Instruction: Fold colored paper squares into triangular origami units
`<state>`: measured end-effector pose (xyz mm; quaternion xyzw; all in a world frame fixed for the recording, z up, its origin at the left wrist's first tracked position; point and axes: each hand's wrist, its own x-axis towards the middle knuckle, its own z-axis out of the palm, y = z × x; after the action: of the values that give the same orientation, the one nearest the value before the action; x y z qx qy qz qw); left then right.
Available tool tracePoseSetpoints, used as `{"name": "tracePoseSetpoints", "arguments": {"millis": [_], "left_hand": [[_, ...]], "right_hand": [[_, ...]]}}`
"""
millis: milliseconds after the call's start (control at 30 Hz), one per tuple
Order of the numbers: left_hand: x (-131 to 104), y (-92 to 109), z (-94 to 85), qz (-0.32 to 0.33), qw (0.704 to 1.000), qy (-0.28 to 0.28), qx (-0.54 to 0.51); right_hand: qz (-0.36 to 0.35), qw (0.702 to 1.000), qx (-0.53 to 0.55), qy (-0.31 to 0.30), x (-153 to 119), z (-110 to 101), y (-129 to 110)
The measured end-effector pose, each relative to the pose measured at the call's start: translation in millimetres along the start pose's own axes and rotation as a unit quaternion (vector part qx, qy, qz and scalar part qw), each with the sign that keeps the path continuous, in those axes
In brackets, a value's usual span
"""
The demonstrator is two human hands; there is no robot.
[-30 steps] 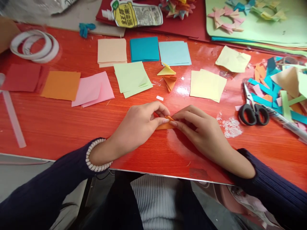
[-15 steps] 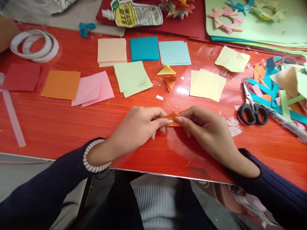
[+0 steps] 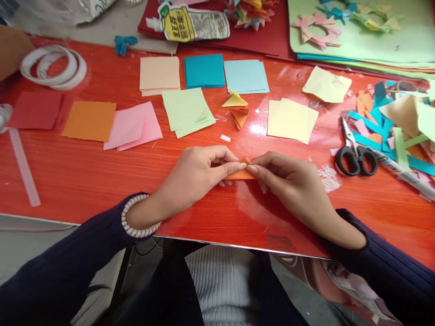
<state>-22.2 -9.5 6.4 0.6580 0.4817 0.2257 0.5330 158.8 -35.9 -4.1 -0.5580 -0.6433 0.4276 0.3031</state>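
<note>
Near the table's front edge, a small folded piece of orange paper is pinched between my two hands. My left hand grips its left side, thumb on top. On the right side, my right hand holds it between thumb and fingers, the two thumbs almost touching. Parts of the paper are hidden under the fingers. Just beyond lie a folded yellow paper piece and a folded dark orange piece. A light green paper stack and a pale yellow stack flank them.
Black-handled scissors lie right, beside colourful paper scraps. Orange, pink and red paper lie left, below tape rolls. A squeeze pouch and folded paper rings are at the back.
My left thumb has slid slightly right along the orange paper, and more of the paper's lower left edge shows. My right hand keeps its pinch. The view has shifted slightly.
</note>
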Motion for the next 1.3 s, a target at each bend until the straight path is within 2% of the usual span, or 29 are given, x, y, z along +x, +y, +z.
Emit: {"name": "tracePoseSetpoints", "arguments": {"millis": [267,433,633,800,967,1167,1300], "left_hand": [[-0.2,0.5,0.1,-0.006,1.0,0.009,-0.008],[0.7,0.1,-2.0,-0.041,0.996,-0.058,-0.051],[-0.3,1.1,-1.0,-0.052,0.995,-0.082,-0.016],[0.7,-1.6,-1.6,-0.081,0.993,-0.08,-0.035],[2.5,-5.1,-2.8,-0.078,0.991,-0.088,-0.057],[3.5,-2.0,-5.2,-0.096,0.986,-0.121,-0.064],[3.0,0.1,-7.4,-0.095,0.981,-0.156,-0.062]], "right_hand": [[0.007,1.0,0.019,-0.004,-0.7,0.1,-0.3],[0.0,1.0,0.028,0.007,-1.1,1.2,3.1],[-0.003,1.0,0.017,0.02,-1.2,2.4,3.0],[0.027,0.996,0.059,-0.055,0.1,-1.9,0.1],[0.051,0.987,0.065,-0.14,1.4,-8.3,2.1],[0.061,0.977,0.085,-0.187,3.3,-15.3,7.6],[0.053,0.979,0.043,-0.192,2.4,-19.6,6.8]]}}
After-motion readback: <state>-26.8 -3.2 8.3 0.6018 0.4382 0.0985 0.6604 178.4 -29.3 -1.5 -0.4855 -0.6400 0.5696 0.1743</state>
